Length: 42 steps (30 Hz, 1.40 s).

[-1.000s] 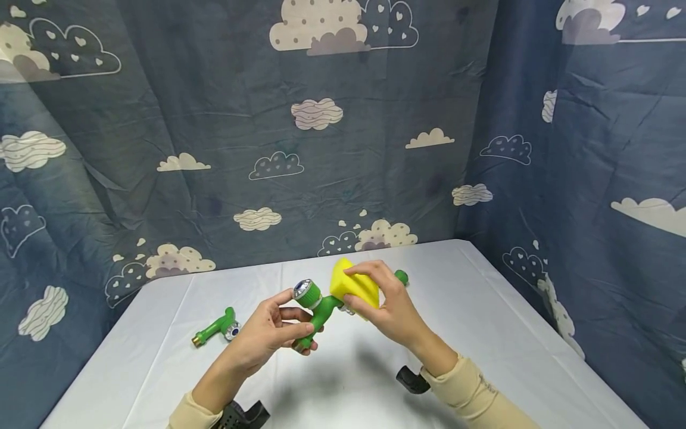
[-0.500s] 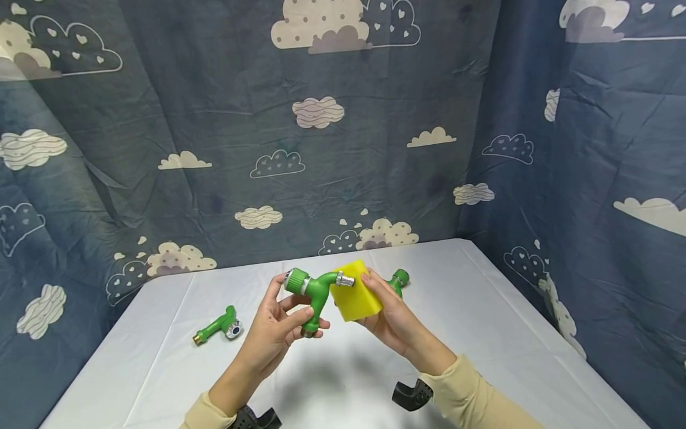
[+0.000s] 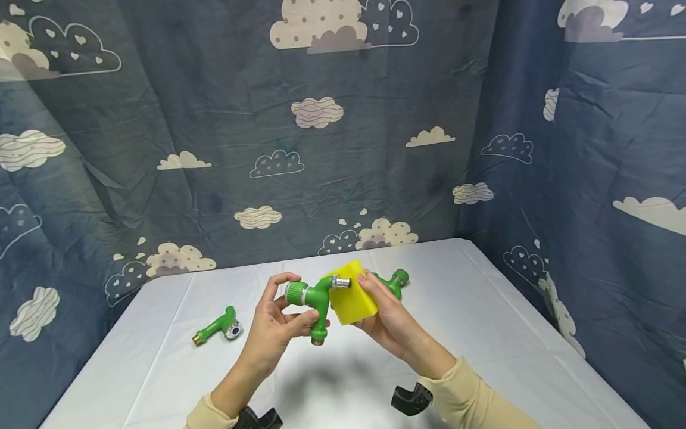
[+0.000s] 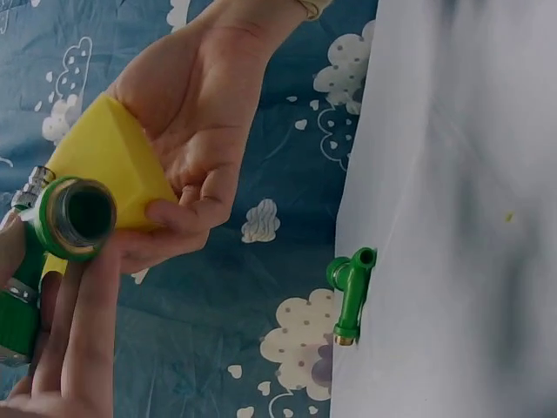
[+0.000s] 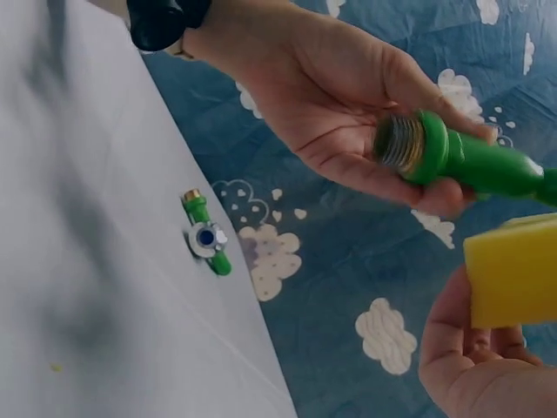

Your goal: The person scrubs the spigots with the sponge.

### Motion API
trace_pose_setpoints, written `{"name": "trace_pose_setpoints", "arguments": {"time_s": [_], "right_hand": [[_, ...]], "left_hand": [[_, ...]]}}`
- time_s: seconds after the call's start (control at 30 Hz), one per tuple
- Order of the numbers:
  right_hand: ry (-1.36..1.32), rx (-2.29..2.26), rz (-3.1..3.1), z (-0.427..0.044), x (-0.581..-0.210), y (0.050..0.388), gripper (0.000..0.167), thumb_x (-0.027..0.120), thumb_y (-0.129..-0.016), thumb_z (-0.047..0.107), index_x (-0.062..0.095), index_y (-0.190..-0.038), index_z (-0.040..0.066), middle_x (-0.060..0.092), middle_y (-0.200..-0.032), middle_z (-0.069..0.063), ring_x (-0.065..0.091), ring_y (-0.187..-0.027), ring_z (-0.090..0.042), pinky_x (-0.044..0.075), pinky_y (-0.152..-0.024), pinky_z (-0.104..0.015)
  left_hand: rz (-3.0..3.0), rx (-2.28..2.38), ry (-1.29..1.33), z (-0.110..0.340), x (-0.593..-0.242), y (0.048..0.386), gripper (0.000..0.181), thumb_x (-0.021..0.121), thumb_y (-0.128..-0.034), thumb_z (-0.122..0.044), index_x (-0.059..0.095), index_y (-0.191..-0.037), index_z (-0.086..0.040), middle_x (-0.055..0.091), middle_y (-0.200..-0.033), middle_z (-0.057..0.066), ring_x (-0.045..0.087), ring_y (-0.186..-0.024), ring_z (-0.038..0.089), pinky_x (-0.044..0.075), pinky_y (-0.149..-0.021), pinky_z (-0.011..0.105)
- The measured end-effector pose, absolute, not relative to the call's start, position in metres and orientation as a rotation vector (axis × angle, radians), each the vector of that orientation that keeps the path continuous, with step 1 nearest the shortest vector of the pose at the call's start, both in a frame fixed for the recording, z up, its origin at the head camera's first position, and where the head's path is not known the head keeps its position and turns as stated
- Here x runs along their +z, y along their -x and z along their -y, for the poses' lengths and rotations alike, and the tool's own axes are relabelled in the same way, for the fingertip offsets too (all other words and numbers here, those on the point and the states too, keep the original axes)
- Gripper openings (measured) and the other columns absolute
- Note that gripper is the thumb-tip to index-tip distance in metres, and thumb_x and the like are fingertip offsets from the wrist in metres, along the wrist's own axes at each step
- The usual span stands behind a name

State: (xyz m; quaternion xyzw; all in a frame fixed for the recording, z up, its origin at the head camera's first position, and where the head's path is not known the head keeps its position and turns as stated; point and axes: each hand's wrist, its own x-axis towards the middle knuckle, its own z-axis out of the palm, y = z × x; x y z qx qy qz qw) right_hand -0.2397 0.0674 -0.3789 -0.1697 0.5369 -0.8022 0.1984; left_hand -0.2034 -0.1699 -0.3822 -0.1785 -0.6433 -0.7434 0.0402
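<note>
My left hand (image 3: 268,336) holds a green plastic tap (image 3: 321,296) in the air between thumb and fingers. The tap's threaded inlet points down and its silver spout points right; the left wrist view looks into the open inlet end (image 4: 84,218). A yellow sponge (image 3: 355,305) is gripped by my right hand (image 3: 393,325), thumb on its near side, other fingers mostly behind it. In the head view the spout overlaps the sponge's face; whether they touch I cannot tell. The right wrist view shows the sponge (image 5: 513,274) close beside the tap's body (image 5: 492,165).
A second green tap (image 3: 217,328) lies on the white-covered table (image 3: 177,381) at the left. Another green tap (image 3: 398,283) lies at the back right, partly hidden by my right hand. A dark blue cloud-patterned curtain (image 3: 375,161) stands behind and along the sides.
The tap has turned from handle-up with its spout covered to inlet-down with the spout pointing right. My right hand has rotated, bringing the sponge from over the spout to behind it.
</note>
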Motion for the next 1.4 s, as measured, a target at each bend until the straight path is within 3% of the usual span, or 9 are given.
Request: {"name": "trace_pose_setpoints", "arguments": {"time_s": [0.17,0.3,0.5,0.7,0.83,1.1,1.23,1.4], "right_hand": [[0.471,-2.209,-1.467,-0.067,-0.379,0.239,0.063,0.044,-0.114,0.038,0.017,-0.17,0.021,0.054,-0.129,-0.002,0.058,-0.112,-0.017,0.061,-0.095,-0.026],[0.477,-2.205,-1.414,-0.067,-0.38,0.24,0.057,0.044,-0.114,0.04,0.026,-0.166,0.024,0.057,-0.127,-0.002,0.061,-0.111,-0.017,0.062,-0.093,-0.027],[0.499,-2.142,-1.41,-0.066,-0.383,0.242,0.051,0.046,-0.113,0.044,0.035,-0.158,0.022,0.06,-0.125,-0.003,0.064,-0.109,-0.019,0.062,-0.092,-0.027],[0.509,-2.088,-1.499,-0.066,-0.385,0.241,0.049,0.049,-0.111,0.034,0.038,-0.157,0.02,0.059,-0.122,-0.004,0.059,-0.107,-0.02,0.06,-0.09,-0.027],[0.588,-2.043,-1.646,-0.066,-0.385,0.241,0.038,0.053,-0.11,0.029,0.048,-0.146,0.019,0.06,-0.12,-0.004,0.058,-0.105,-0.021,0.058,-0.087,-0.028],[0.863,-1.931,-2.215,-0.067,-0.381,0.243,0.035,0.069,-0.104,0.025,0.059,-0.136,0.014,0.067,-0.128,-0.014,0.066,-0.106,-0.026,0.057,-0.084,-0.033],[0.932,-1.861,-2.428,-0.066,-0.38,0.241,0.036,0.074,-0.101,0.026,0.063,-0.134,0.017,0.067,-0.133,-0.012,0.066,-0.111,-0.026,0.058,-0.087,-0.035],[1.026,-1.785,-2.573,-0.063,-0.38,0.234,0.039,0.083,-0.095,0.026,0.067,-0.13,0.028,0.067,-0.132,0.002,0.061,-0.111,-0.02,0.056,-0.091,-0.034]], "left_hand": [[1.965,-2.182,0.425,0.171,-0.382,0.203,0.055,0.083,-0.0903,0.001,0.052,-0.131,-0.018,0.075,-0.1,0.003,0.078,-0.076,0.017,0.067,-0.068,0.031],[1.937,-2.14,0.395,0.168,-0.382,0.203,0.054,0.084,-0.0892,0.003,0.054,-0.13,-0.015,0.072,-0.099,0.005,0.075,-0.072,0.015,0.057,-0.059,0.023],[1.868,-2.096,0.321,0.167,-0.379,0.202,0.052,0.08,-0.0877,0.011,0.055,-0.127,-0.01,0.067,-0.099,0.005,0.074,-0.077,0.013,0.064,-0.071,0.025],[1.786,-2.104,0.204,0.167,-0.376,0.203,0.051,0.081,-0.0864,0.013,0.056,-0.126,-0.007,0.066,-0.103,0.006,0.072,-0.084,0.013,0.067,-0.08,0.027],[1.775,-2.104,0.153,0.167,-0.375,0.204,0.05,0.082,-0.0859,0.013,0.056,-0.124,-0.006,0.063,-0.108,0.008,0.073,-0.09,0.013,0.067,-0.087,0.027],[1.785,-2.192,0.314,0.166,-0.37,0.201,0.037,0.073,-0.0939,0.012,0.058,-0.127,0.004,0.058,-0.118,0.015,0.077,-0.103,0.02,0.064,-0.098,0.038],[1.844,-2.159,0.347,0.166,-0.37,0.199,0.039,0.075,-0.0934,0.01,0.063,-0.13,0.005,0.061,-0.118,0.015,0.079,-0.102,0.021,0.065,-0.097,0.037],[1.898,-1.998,0.216,0.167,-0.371,0.2,0.039,0.084,-0.0875,0.006,0.074,-0.124,-0.001,0.069,-0.104,0.007,0.076,-0.086,0.012,0.067,-0.085,0.028]]}}
